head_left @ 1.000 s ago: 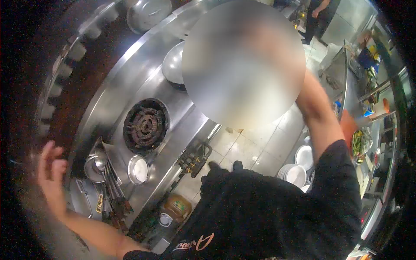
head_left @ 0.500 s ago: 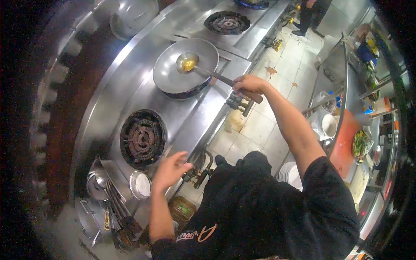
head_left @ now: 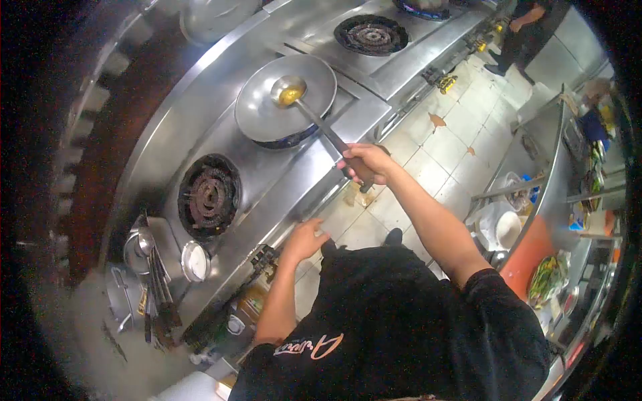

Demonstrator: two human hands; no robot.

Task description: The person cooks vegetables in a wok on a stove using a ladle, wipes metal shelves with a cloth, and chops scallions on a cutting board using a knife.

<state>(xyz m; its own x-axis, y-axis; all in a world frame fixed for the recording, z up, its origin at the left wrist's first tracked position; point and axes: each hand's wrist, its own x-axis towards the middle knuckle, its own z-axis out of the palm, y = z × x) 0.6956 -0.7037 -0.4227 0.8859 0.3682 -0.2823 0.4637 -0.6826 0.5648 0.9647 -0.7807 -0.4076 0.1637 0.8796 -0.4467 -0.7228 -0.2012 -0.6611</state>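
Note:
My right hand [head_left: 366, 165] is wrapped around the dark handle end of a metal ladle [head_left: 319, 122]. The ladle's bowl holds a yellow liquid [head_left: 289, 97] and is over the inside of a wide metal wok [head_left: 257, 110]; whether it touches the wok cannot be told. The wok sits on the steel range [head_left: 221, 123], covering whatever is beneath it. Beyond the front edge of the range is my left hand [head_left: 306, 240], holding nothing, its thumb and fingers apart.
A bare burner [head_left: 210, 198] lies left of the wok, another burner [head_left: 371, 35] beyond it. Ladles and other long-handled tools [head_left: 158, 281] stand near a small white-filled bowl [head_left: 195, 260]. A person [head_left: 525, 33] stands up the aisle. Greens [head_left: 547, 281] lie on the right-hand counter.
My left hand has moved right, away from the range top, past its front edge. My right hand has shifted down and slightly left, swinging the ladle's handle; its bowl stays over the wok.

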